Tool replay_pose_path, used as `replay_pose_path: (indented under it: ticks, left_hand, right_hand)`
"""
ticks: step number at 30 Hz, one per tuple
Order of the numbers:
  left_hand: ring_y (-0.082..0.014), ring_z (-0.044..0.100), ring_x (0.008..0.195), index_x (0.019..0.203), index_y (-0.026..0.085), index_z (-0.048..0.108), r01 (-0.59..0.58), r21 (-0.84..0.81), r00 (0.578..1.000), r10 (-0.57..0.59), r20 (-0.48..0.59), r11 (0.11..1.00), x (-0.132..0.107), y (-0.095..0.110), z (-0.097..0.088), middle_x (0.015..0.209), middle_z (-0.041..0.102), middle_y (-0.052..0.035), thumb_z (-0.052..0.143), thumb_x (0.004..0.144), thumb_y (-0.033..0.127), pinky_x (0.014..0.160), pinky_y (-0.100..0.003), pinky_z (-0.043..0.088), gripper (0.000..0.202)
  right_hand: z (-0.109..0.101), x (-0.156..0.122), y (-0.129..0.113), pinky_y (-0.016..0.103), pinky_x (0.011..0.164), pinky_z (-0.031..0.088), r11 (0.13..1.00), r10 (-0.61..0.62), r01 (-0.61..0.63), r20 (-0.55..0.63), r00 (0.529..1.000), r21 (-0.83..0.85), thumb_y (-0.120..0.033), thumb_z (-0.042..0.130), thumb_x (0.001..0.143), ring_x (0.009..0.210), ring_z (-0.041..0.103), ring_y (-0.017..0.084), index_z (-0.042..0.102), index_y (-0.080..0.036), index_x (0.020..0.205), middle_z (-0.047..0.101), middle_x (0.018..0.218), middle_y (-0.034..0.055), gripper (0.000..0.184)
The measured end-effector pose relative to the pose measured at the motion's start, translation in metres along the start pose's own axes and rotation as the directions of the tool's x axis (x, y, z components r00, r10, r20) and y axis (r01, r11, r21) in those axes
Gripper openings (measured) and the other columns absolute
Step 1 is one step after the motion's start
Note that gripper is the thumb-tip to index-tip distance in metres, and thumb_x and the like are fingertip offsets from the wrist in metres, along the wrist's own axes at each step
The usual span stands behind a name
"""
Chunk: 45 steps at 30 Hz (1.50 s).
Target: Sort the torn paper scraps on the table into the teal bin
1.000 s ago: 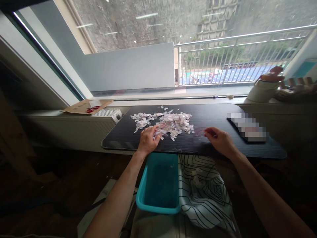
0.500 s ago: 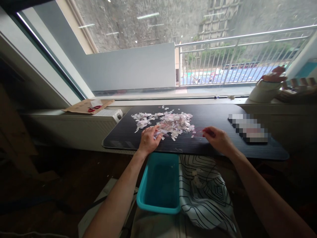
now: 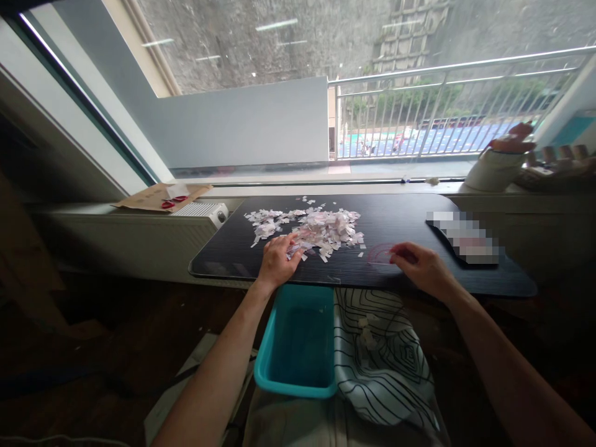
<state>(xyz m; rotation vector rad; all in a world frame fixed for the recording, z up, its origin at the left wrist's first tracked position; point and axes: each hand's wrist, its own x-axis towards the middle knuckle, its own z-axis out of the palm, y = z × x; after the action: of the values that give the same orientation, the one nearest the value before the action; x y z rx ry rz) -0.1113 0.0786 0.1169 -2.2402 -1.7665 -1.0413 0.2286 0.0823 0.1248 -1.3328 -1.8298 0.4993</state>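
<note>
A heap of small white and pinkish paper scraps [image 3: 328, 230] is spread across the dark tabletop [image 3: 395, 214]. My left hand [image 3: 275, 259] lies at the near left edge of the heap, its fingers apart and touching scraps. Between the thumb and fingers of my right hand [image 3: 421, 264] is one end of a clear pink protractor [image 3: 379, 253], low over the table to the right of the heap. A single loose scrap [image 3: 361, 254] lies just left of the protractor.
On my lap are a teal plastic bin [image 3: 295, 392], against the table's near edge, and a patterned white cloth [image 3: 372, 385]. A black item with its top blurred out [image 3: 465, 239] lies at the right. Red-handled scissors [image 3: 174, 202] rest on brown cardboard [image 3: 139, 198] by the window.
My right hand has shifted slightly right with the protractor, which shows more clearly now. My left hand stays at the heap. The view has moved a little.
</note>
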Motion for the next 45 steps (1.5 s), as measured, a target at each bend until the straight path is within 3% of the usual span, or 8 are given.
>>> replay_pose_path:
  ticks: [8,13,19,27,34,40,45]
  left_hand:
    - [-0.0242,0.057,0.096,0.115,0.019,0.057,-0.006,0.006,1.0,0.006,-0.007,1.0,0.0,-0.001,-0.001,0.097,0.065,-0.0048,0.056,0.082,0.03,0.091,-0.039,0.041,0.035]
    - [-0.0239,0.057,0.097,0.115,0.019,0.057,0.003,0.003,1.0,-0.003,-0.002,1.0,0.0,-0.001,0.0,0.098,0.065,-0.0045,0.057,0.082,0.03,0.092,-0.039,0.04,0.035]
    - [-0.0247,0.057,0.097,0.115,0.019,0.057,0.008,0.002,1.0,-0.008,-0.011,1.0,0.0,0.001,0.0,0.097,0.065,-0.0051,0.057,0.082,0.029,0.092,-0.039,0.04,0.035]
    - [-0.0243,0.057,0.098,0.115,0.02,0.057,0.008,0.003,1.0,-0.008,-0.003,1.0,0.0,0.001,-0.001,0.098,0.065,-0.0048,0.057,0.082,0.03,0.092,-0.039,0.041,0.035]
    - [-0.0246,0.057,0.097,0.115,0.019,0.057,0.002,0.007,1.0,-0.002,-0.012,1.0,0.0,0.001,-0.001,0.097,0.065,-0.0051,0.057,0.082,0.03,0.091,-0.039,0.04,0.035]
    - [-0.024,0.057,0.097,0.115,0.019,0.057,0.005,0.002,1.0,-0.005,-0.002,1.0,0.0,0.001,-0.001,0.097,0.065,-0.0048,0.057,0.082,0.03,0.092,-0.039,0.041,0.035]
    - [-0.0242,0.057,0.096,0.115,0.019,0.057,0.009,0.003,1.0,-0.009,0.003,1.0,0.0,0.001,-0.001,0.097,0.065,-0.0048,0.057,0.082,0.03,0.091,-0.039,0.041,0.035]
  right_hand:
    - [0.016,0.028,0.005,0.034,0.07,0.05,0.999,-0.047,0.045,-0.083,0.995,-0.022,-0.035,0.056,0.081,0.074,0.064,0.02,0.067,-0.019,0.09,0.072,0.083,0.0064,0.022]
    - [0.012,0.012,0.006,0.032,0.069,0.05,0.999,-0.028,0.028,-0.011,1.0,0.034,-0.037,0.059,0.079,0.071,0.063,0.018,0.067,-0.019,0.087,0.072,0.081,0.0048,0.022]
    - [0.013,0.012,0.005,0.033,0.07,0.05,0.996,-0.026,0.029,-0.04,0.999,0.08,-0.039,0.06,0.078,0.073,0.063,0.019,0.067,-0.019,0.089,0.072,0.082,0.0054,0.024]
    - [0.001,-0.01,-0.007,0.033,0.07,0.052,0.982,-0.024,0.004,0.101,0.995,0.19,-0.042,0.061,0.076,0.073,0.064,0.02,0.067,-0.019,0.084,0.071,0.081,0.005,0.025]
    - [0.014,-0.003,-0.009,0.035,0.072,0.052,0.98,-0.003,-0.011,0.067,0.998,0.197,-0.041,0.06,0.077,0.073,0.064,0.02,0.066,-0.019,0.086,0.071,0.082,0.0056,0.024]
    - [0.003,-0.014,-0.015,0.032,0.071,0.05,0.988,-0.046,0.022,0.151,0.987,0.152,-0.039,0.06,0.078,0.074,0.063,0.018,0.066,-0.019,0.084,0.07,0.082,0.0044,0.022]
    - [0.001,-0.017,-0.022,0.032,0.07,0.052,0.987,-0.024,0.002,0.134,0.991,0.158,-0.04,0.06,0.078,0.072,0.064,0.019,0.066,-0.019,0.084,0.071,0.08,0.0045,0.023]
